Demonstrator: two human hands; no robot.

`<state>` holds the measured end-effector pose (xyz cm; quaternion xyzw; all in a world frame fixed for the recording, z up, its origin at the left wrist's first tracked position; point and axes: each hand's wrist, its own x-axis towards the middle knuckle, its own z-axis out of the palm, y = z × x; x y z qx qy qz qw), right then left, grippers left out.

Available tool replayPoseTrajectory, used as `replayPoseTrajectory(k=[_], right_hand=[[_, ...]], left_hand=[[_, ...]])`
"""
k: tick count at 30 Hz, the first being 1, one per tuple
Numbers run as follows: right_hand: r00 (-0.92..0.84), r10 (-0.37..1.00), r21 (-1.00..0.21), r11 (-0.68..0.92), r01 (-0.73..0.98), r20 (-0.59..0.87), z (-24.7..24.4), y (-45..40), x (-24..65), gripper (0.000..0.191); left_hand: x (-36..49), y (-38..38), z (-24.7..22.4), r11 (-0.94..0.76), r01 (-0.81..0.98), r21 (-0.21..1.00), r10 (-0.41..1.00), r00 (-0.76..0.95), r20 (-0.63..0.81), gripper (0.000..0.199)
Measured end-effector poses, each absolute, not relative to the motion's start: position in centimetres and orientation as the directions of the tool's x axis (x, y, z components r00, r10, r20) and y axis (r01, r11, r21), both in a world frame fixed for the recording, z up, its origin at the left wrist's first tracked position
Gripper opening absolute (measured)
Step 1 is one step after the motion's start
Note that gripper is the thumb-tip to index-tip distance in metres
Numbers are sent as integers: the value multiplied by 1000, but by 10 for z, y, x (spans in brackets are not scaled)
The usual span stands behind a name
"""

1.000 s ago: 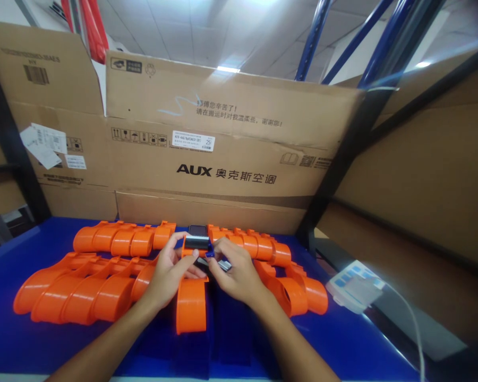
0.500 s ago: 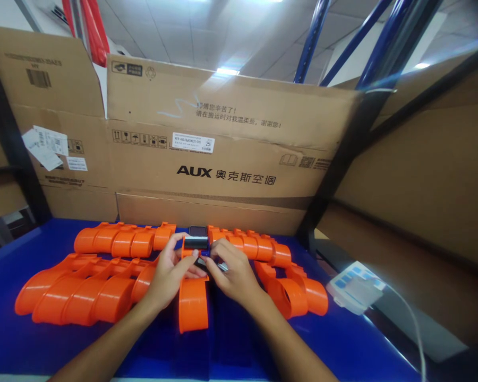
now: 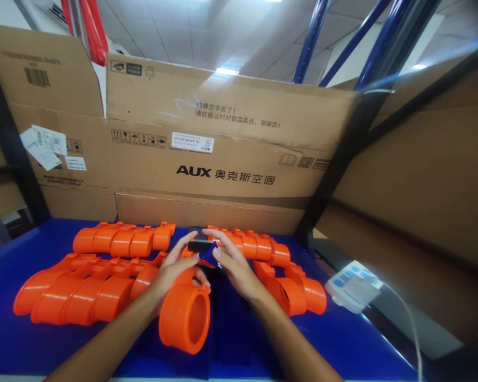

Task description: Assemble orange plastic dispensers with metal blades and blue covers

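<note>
Near the middle of the blue table, my left hand (image 3: 175,265) is closed around an orange ring part (image 3: 185,318), whose round opening faces right and which hangs below the fingers. My right hand (image 3: 231,261) pinches a small dark blue piece (image 3: 209,254) between thumb and fingers, close to my left thumb. Behind the fingertips is a black device (image 3: 199,241), partly hidden by both hands. The upper part of the held orange piece is covered by my left hand.
Rows of orange ring parts (image 3: 79,300) lie at left, with more orange parts (image 3: 263,248) at right. A cardboard panel (image 3: 223,143) stands behind. A white plastic box (image 3: 354,286) with a cable is on the right, beside a dark post (image 3: 330,159).
The orange part has turned, so its round opening now shows, and it hangs lower and further left. My right fingers have risen, and the dark blue piece is more visible.
</note>
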<state>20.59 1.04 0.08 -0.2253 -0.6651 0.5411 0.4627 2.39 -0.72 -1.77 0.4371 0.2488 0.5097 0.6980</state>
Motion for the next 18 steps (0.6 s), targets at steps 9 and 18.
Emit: replayPoseTrajectory(k=[9, 18], right_hand=[[-303, 871, -914, 318, -252, 387, -4, 9, 198, 38], [-245, 874, -907, 394, -147, 419, -10, 14, 195, 41]], left_hand=[[26, -15, -18, 176, -575, 799, 882, 452, 131, 66], [24, -9, -21, -11, -495, 869, 919, 337, 204, 56]])
